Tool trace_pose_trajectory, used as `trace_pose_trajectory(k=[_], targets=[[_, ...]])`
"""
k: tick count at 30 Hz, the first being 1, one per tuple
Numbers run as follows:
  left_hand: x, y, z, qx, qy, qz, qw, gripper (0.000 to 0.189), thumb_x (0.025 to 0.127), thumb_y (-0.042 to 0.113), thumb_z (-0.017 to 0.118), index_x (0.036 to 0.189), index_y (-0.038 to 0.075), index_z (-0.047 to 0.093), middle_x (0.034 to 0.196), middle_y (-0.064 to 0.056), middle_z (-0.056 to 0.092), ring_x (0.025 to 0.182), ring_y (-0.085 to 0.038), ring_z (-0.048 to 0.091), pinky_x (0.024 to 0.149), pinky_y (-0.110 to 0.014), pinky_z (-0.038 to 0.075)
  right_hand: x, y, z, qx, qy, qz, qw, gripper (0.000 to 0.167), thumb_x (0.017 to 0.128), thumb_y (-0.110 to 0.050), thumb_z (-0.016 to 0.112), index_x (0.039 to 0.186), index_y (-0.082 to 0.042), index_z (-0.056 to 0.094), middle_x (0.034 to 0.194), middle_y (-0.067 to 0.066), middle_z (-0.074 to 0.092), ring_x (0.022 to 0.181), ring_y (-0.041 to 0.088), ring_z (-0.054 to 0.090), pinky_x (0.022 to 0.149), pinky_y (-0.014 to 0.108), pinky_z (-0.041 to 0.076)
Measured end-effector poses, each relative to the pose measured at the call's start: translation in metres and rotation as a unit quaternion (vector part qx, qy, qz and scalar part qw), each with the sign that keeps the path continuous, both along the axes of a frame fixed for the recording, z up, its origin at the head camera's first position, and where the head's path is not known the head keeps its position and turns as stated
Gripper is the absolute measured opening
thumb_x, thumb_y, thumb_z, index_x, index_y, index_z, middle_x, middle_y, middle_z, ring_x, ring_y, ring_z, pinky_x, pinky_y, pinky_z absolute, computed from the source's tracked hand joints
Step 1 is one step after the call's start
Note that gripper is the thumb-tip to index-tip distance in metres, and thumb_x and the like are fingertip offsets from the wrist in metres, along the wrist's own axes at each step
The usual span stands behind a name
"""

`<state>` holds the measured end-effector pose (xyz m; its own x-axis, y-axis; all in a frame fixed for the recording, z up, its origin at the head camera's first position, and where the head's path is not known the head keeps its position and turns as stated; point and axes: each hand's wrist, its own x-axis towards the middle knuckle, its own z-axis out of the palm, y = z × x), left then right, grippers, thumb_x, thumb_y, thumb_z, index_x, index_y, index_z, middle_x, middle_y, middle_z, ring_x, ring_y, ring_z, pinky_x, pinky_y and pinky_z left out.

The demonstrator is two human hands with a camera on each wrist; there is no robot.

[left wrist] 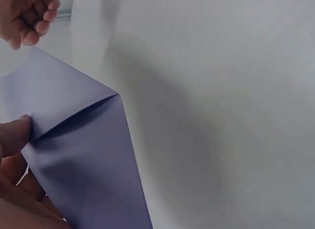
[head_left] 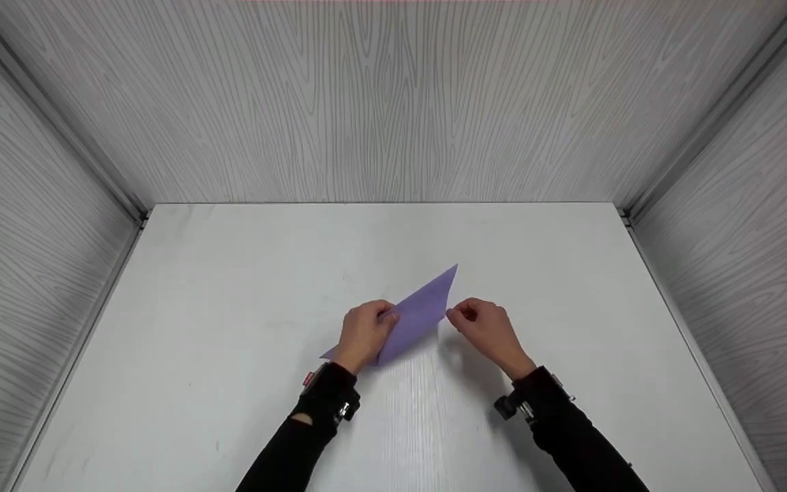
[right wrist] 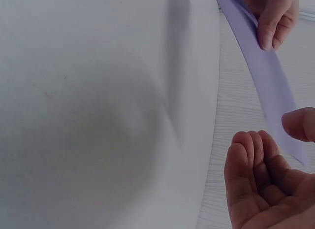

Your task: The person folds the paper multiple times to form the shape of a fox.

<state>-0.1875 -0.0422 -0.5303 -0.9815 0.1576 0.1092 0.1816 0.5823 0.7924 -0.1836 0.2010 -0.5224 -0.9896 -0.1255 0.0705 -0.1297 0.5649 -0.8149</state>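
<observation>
A folded sheet of purple paper (head_left: 421,314) is held up over the white table, slanting up to the right. My left hand (head_left: 365,331) pinches it near its middle, thumb on the near face. In the left wrist view the paper (left wrist: 93,170) shows a folded flap with a gap under its edge, and the left thumb (left wrist: 15,135) presses by that fold. My right hand (head_left: 490,331) is at the paper's right corner, fingers loosely bent. In the right wrist view the right thumb (right wrist: 300,124) stands apart from the fingertips (right wrist: 241,140), the paper's end showing beyond them.
The white tabletop (head_left: 229,287) lies under both hands, with their shadows on it. Grey wood-grain panels stand at the back (head_left: 380,102), on the left (head_left: 24,239) and on the right (head_left: 742,239). Both wrists wear black bands with small cameras.
</observation>
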Motion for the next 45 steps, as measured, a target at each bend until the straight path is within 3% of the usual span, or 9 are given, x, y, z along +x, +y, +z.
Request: trace_pose_trajectory(k=[5, 9, 12, 14, 18, 22, 28, 38, 45], targets=[[0.002, -0.001, -0.006, -0.096, 0.029, -0.024, 0.9947, 0.011, 0.096, 0.013, 0.071, 0.1, 0.005, 0.078, 0.099, -0.01, 0.077, 0.096, -0.033, 0.072, 0.089, -0.052, 0.05, 0.0, -0.007, 0.005, 0.06, 0.133, 0.039, 0.9885, 0.006, 0.095, -0.014, 0.073, 0.095, -0.008, 0.073, 0.084, -0.003, 0.066, 0.075, 0.013, 0.059, 0.07, 0.031, 0.049], [0.005, 0.002, -0.008, -0.141, 0.046, -0.058, 0.9872, 0.01, 0.094, 0.014, 0.072, 0.097, 0.008, 0.079, 0.095, -0.006, 0.077, 0.091, -0.03, 0.072, 0.086, -0.051, 0.051, -0.002, -0.015, 0.005, 0.105, 0.251, 0.101, 0.957, 0.012, 0.095, -0.01, 0.075, 0.105, -0.005, 0.071, 0.098, 0.005, 0.067, 0.09, 0.018, 0.066, 0.075, 0.034, 0.055], [0.005, 0.004, -0.009, -0.163, 0.048, -0.079, 0.9822, 0.008, 0.094, 0.012, 0.072, 0.095, 0.009, 0.08, 0.092, -0.004, 0.077, 0.088, -0.027, 0.072, 0.085, -0.051, 0.051, -0.003, -0.02, 0.003, 0.151, 0.288, 0.143, 0.9347, 0.018, 0.095, -0.01, 0.076, 0.112, -0.004, 0.071, 0.107, 0.008, 0.069, 0.101, 0.023, 0.067, 0.084, 0.038, 0.057], [0.006, 0.005, -0.008, -0.166, 0.037, -0.09, 0.9813, 0.009, 0.094, 0.011, 0.072, 0.096, 0.009, 0.08, 0.092, -0.004, 0.077, 0.089, -0.027, 0.071, 0.087, -0.051, 0.05, -0.003, -0.023, 0.0, 0.184, 0.281, 0.166, 0.9271, 0.02, 0.094, -0.011, 0.077, 0.112, -0.004, 0.073, 0.108, 0.008, 0.07, 0.102, 0.025, 0.067, 0.087, 0.039, 0.056], [0.006, 0.005, -0.008, -0.152, 0.008, -0.108, 0.9824, 0.009, 0.095, 0.01, 0.071, 0.097, 0.008, 0.08, 0.092, -0.003, 0.076, 0.089, -0.026, 0.069, 0.089, -0.051, 0.048, -0.005, -0.026, -0.007, 0.236, 0.226, 0.194, 0.9251, 0.015, 0.093, -0.014, 0.078, 0.106, -0.006, 0.076, 0.102, 0.007, 0.072, 0.095, 0.025, 0.068, 0.083, 0.04, 0.056], [0.006, 0.004, -0.009, -0.139, -0.011, -0.113, 0.9838, 0.01, 0.095, 0.012, 0.072, 0.098, 0.008, 0.08, 0.094, -0.004, 0.077, 0.091, -0.026, 0.068, 0.089, -0.049, 0.047, -0.007, -0.026, -0.01, 0.247, 0.164, 0.207, 0.9322, 0.009, 0.096, -0.016, 0.075, 0.101, -0.009, 0.078, 0.094, 0.005, 0.072, 0.087, 0.024, 0.068, 0.077, 0.04, 0.056], [0.007, 0.003, -0.01, -0.13, -0.035, -0.111, 0.9846, 0.013, 0.094, 0.015, 0.074, 0.103, 0.006, 0.08, 0.1, -0.007, 0.077, 0.098, -0.029, 0.069, 0.093, -0.048, 0.049, -0.011, -0.023, -0.014, 0.201, 0.103, 0.221, 0.9489, 0.009, 0.098, -0.012, 0.071, 0.1, -0.007, 0.078, 0.091, 0.005, 0.074, 0.085, 0.021, 0.069, 0.077, 0.038, 0.056], [0.004, -0.001, -0.016, -0.146, -0.052, -0.101, 0.9826, 0.019, 0.09, 0.014, 0.078, 0.107, 0.006, 0.075, 0.1, -0.008, 0.075, 0.094, -0.028, 0.067, 0.09, -0.048, 0.049, -0.015, -0.023, -0.02, 0.222, 0.061, 0.18, 0.9565, 0.01, 0.097, -0.011, 0.07, 0.1, -0.008, 0.08, 0.093, 0.005, 0.076, 0.088, 0.023, 0.071, 0.078, 0.042, 0.057], [0.007, -0.003, -0.03, -0.183, -0.012, -0.087, 0.9792, 0.039, 0.086, 0.02, 0.085, 0.118, 0.005, 0.067, 0.107, -0.01, 0.067, 0.099, -0.029, 0.063, 0.093, -0.051, 0.049, -0.02, -0.022, -0.025, 0.256, 0.076, 0.149, 0.9521, 0.007, 0.095, -0.009, 0.072, 0.096, -0.008, 0.079, 0.088, 0.006, 0.073, 0.084, 0.025, 0.069, 0.077, 0.043, 0.055]])
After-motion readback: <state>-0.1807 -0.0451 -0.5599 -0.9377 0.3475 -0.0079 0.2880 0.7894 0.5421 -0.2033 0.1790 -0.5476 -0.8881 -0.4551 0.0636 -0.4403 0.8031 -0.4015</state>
